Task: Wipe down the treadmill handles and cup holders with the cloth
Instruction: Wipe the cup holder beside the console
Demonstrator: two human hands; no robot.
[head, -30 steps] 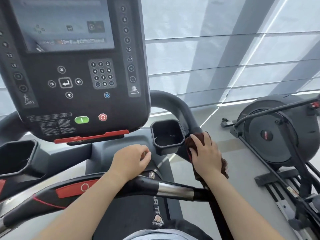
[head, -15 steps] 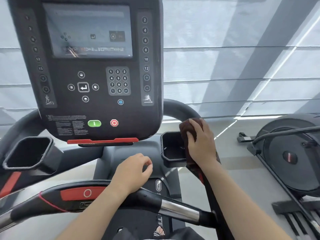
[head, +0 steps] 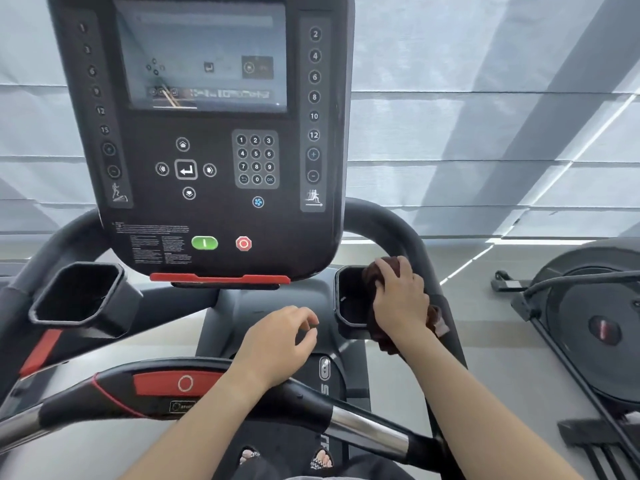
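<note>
Right hand [head: 401,299] presses cloth [head: 375,271], bunched lengthwise, along right handle [head: 408,237].

I see the treadmill [head: 277,306] as the carrier here, its grey frame running under the console [head: 207,133]. My right hand [head: 401,299] presses a dark brown cloth [head: 372,271] against the right cup holder [head: 349,299] and the curved right handle [head: 391,230] beside it. My left forearm lies across the front handlebar [head: 363,424], left hand [head: 277,341] loosely curled above it. The left cup holder [head: 79,292] sits bare. The treadmill stands on a pale floor [head: 485,341].
</note>
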